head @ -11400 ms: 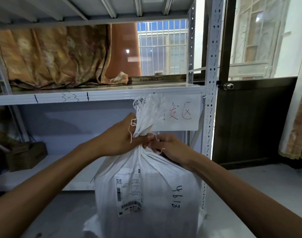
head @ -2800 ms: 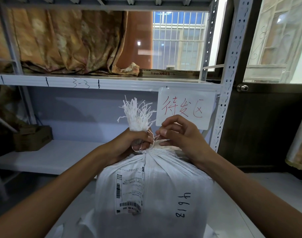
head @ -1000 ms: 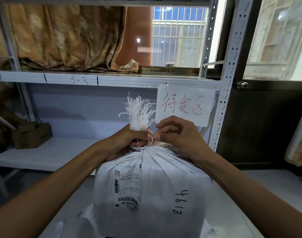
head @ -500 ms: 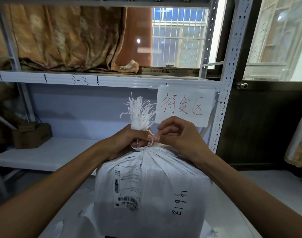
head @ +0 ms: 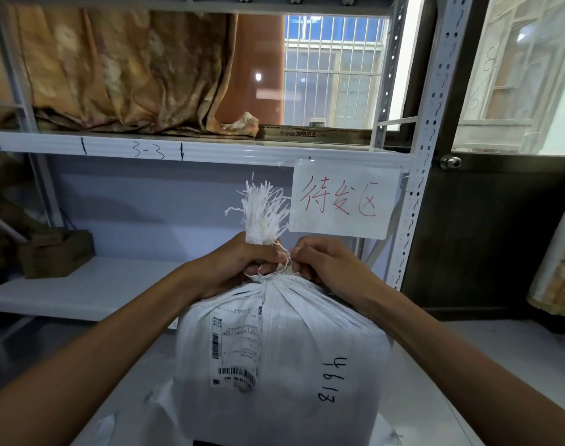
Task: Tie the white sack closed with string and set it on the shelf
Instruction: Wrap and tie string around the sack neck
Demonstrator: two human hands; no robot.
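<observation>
— Where's the sack?

— The white sack [head: 281,358] stands upright in front of the shelf [head: 91,289], not on it. My left hand [head: 239,268] is clamped around its gathered neck, under the frayed top.

— And your right?

— My right hand [head: 326,265] has its fingers [head: 298,252] pinched on the string [head: 282,263] at the neck, beside the left.

The sack [head: 281,358] stands before the shelf [head: 81,288], box [head: 54,252] far left.
</observation>
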